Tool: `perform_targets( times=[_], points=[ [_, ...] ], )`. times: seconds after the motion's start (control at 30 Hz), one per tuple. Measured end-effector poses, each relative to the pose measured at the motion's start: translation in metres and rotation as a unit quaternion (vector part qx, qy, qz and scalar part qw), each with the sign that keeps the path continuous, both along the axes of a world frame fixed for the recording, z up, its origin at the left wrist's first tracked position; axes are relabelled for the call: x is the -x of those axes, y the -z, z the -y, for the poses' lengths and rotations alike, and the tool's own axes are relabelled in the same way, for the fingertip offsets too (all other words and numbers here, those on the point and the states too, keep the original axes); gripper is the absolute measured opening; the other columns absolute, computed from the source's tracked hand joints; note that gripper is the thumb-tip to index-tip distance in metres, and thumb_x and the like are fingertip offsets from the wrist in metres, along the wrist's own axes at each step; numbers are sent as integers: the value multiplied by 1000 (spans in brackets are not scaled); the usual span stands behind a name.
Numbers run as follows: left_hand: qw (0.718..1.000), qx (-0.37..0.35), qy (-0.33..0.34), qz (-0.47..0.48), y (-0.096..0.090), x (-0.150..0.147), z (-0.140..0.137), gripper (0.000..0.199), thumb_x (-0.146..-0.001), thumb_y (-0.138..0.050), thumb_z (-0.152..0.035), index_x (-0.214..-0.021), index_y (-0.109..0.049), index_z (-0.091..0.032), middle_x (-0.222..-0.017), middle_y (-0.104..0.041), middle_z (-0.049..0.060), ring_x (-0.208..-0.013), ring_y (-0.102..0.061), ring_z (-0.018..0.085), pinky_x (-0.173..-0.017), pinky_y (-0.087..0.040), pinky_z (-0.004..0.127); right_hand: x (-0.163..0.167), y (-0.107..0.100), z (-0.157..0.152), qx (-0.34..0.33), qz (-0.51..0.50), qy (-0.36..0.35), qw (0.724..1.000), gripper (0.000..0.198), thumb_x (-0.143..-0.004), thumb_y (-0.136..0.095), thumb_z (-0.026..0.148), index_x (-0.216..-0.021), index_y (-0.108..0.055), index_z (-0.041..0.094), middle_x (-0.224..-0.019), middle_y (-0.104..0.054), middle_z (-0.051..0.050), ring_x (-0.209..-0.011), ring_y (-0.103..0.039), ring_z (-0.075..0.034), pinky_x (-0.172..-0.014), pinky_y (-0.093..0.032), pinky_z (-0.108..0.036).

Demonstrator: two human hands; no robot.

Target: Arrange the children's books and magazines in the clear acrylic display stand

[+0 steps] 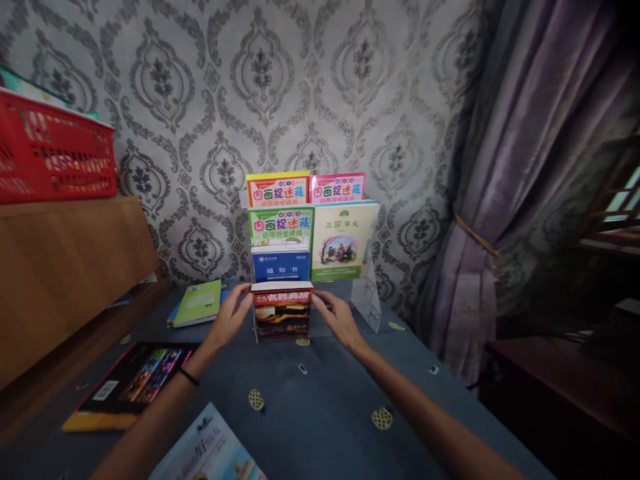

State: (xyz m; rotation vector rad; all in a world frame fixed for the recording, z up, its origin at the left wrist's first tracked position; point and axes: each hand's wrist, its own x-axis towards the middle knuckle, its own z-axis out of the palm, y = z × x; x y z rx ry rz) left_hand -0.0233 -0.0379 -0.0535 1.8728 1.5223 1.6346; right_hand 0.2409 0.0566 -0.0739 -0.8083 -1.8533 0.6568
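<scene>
A thick book (283, 313) with a red and black cover stands upright in the lowest front tier of a see-through stepped book stand (367, 300). My left hand (233, 315) grips its left edge near the top corner. On the opposite edge, the fingers of my right hand (339, 319) press against the cover's side. Behind it rises a blue booklet (281, 265), with a green-bordered picture book (281, 225) further back. To the right leans a pale green book (344, 240). The top tier holds a yellow-edged book (278, 190) and a pink book (337, 188).
On the dark blue tablecloth (320, 427) lie a light blue book (207, 450), a black-covered book (140, 377) and a green book (197, 303). A red basket (55, 153) sits on a wooden cabinet (75, 247) at left. A purple curtain (465, 267) hangs at right.
</scene>
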Motion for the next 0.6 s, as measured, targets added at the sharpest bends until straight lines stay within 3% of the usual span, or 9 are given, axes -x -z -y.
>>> perform_targets(
  times=[0.13,0.27,0.6],
  points=[
    [997,-17,-32,65,-21,8,-17,38,-93,-50,-48,-112,-64,-18,-109,-72,11,-103,-68,25,-79,-58,35,1,-25,-16,-35,-70,22,997,39,-90,-53,52,-96,-71,18,-91,-76,-9,-83,-70,-24,-73,-54,-34],
    [997,-14,-45,66,-36,14,-39,39,-83,-59,-46,-109,-65,-16,-96,-72,10,-85,-70,23,-60,-56,29,11,-42,-35,-37,-74,20,996,30,-83,-59,46,-90,-69,19,-82,-75,-6,-73,-68,-22,-70,-53,-33],
    [998,-9,-59,4,-49,11,-54,20,-82,-62,-33,-96,-64,-19,-84,-71,5,-71,-69,21,-55,-54,29,21,-46,-52,-48,-13,39,998,19,-76,-62,37,-71,-71,21,-65,-72,-2,-60,-63,-19,-59,-46,-29]
  ],
)
